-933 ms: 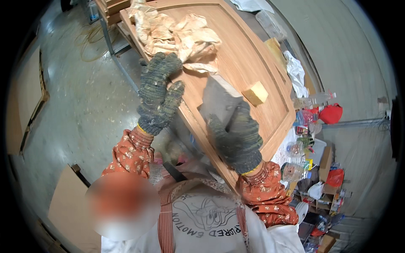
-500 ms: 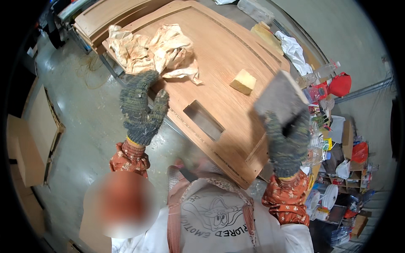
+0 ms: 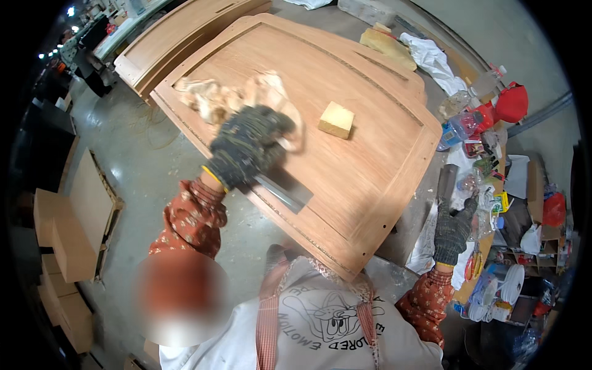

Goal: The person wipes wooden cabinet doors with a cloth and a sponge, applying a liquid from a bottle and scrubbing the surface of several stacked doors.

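My left hand (image 3: 250, 145), in a dark knitted work glove, is closed on a crumpled cream cloth (image 3: 213, 102) over the wooden panel (image 3: 345, 179). Part of the cloth is smeared by motion. Beyond the panel's right edge, my right hand (image 3: 455, 231), gloved alike, reaches over the cluttered side surface with thumb and fingers apart. A dark grey flat pad (image 3: 446, 182) stands at its thumb, seen nearly edge-on; whether they still touch I cannot tell. On the panel, right of the cloth, lies a yellow sponge-like block (image 3: 337, 120).
Plastic bottles (image 3: 459, 131), a red bag (image 3: 512, 103) and white wrapping (image 3: 431, 68) crowd the right side. A rectangular cutout (image 3: 287, 192) pierces the panel near its front edge. Another wooden panel (image 3: 185, 37) stands behind. Cardboard boxes (image 3: 77, 246) sit on the floor at left.
My right hand has carried the grey pad off the panel to the right and lowered it at the side surface. My left hand has moved right and closed on the cloth. The view has shifted.
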Demonstrator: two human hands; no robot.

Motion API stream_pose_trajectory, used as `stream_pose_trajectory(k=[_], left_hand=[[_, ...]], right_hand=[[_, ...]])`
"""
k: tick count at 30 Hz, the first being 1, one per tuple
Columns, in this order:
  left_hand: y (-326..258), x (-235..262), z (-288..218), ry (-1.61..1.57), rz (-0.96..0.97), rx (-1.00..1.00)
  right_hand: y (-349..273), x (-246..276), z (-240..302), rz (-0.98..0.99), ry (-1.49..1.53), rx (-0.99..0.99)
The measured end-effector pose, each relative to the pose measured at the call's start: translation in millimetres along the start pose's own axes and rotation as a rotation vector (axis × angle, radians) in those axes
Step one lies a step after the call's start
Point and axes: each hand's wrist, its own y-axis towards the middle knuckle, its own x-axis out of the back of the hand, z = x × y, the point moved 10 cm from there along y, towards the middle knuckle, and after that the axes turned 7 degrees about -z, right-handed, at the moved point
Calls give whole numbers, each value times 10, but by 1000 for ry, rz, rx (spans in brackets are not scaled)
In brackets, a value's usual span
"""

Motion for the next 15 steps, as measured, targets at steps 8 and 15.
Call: stream_pose_trajectory(k=[8,15], left_hand=[[-184,58,145,-1000,80,510],[-298,1427,789,-802,-835,477]], right_hand=[[-19,-14,1446,19,489,470],[155,-758,2324,387,764,689]])
